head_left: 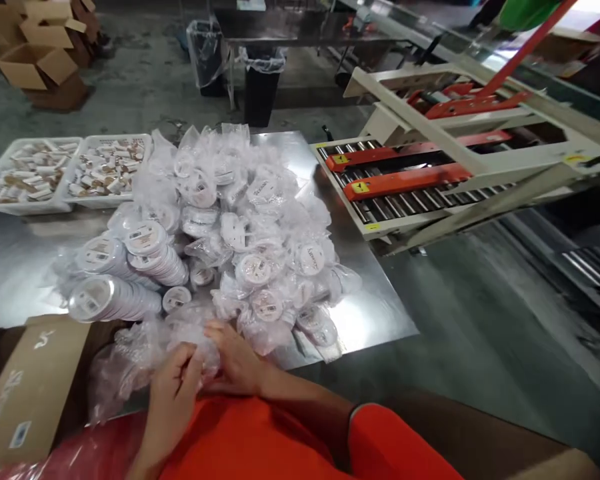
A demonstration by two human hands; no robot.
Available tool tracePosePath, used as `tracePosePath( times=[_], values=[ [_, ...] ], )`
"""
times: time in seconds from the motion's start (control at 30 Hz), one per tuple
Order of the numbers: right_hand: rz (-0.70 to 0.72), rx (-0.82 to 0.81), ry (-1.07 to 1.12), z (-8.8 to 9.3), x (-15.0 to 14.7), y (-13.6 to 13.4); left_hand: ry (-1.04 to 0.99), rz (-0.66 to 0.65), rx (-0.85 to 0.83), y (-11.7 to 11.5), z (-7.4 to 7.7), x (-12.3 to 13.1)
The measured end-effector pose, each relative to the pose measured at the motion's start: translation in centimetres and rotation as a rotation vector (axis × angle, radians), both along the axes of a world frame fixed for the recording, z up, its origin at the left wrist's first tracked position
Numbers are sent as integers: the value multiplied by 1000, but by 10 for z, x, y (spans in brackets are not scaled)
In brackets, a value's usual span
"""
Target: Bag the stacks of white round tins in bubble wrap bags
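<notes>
My left hand (174,393) and my right hand (237,363) both grip a clear plastic bag (190,340) at the near edge of a metal table (370,313); what the bag holds is blurred. Just beyond lies a big heap of bagged round white containers (253,220). Three stacks of round white lids (125,273) lie on their sides at the heap's left. I wear an orange top.
An open cardboard box (27,387) sits at my near left. Two white trays of small items (63,173) stand at the table's far left. A roller conveyor with orange rails (405,180) is to the right. Bins (260,87) and cartons (40,63) stand behind.
</notes>
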State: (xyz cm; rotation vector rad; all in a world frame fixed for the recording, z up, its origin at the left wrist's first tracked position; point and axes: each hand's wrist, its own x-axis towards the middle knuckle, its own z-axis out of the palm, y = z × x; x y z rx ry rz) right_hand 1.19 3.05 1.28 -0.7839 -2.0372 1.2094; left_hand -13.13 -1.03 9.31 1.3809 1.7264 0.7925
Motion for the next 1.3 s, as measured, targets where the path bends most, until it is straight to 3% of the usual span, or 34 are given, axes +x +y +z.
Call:
tracePosePath(
  times=[0.1,0.17,0.3,0.43,0.5,0.6,0.7,0.8,0.87,1.0,1.1,1.2,1.3],
  values=[
    [-36,88,-86,-5,8,5,-6,-102,59,5,4,10],
    [-101,149,-83,7,22,19,23,-66,142,6,7,7],
    [-483,441,-7,71,64,77,97,2,186,-1,0,-18],
    [-931,967,143,142,86,163,114,-43,107,-13,-25,-37],
    [-965,1118,-26,157,84,210,125,-63,107,-19,-35,-40],
    [-701,974,-419,140,73,274,148,-11,62,-29,-44,-41],
    [-331,735,-673,90,56,317,171,93,5,-42,-50,-45],
    [-200,711,-685,52,43,342,196,188,-87,-60,-63,-56],
    [-177,698,-649,46,39,351,220,259,-158,-74,-75,-67],
    [-223,701,-556,67,33,337,293,402,-250,-100,-98,-92],
    [-356,740,-277,79,14,281,412,502,-281,-109,-108,-103],
    [-303,429,-113,64,-20,202,525,529,-363,-104,-112,-99],
    [-96,50,-110,27,-54,129,437,435,-483,-84,-121,-79]
  ],
)
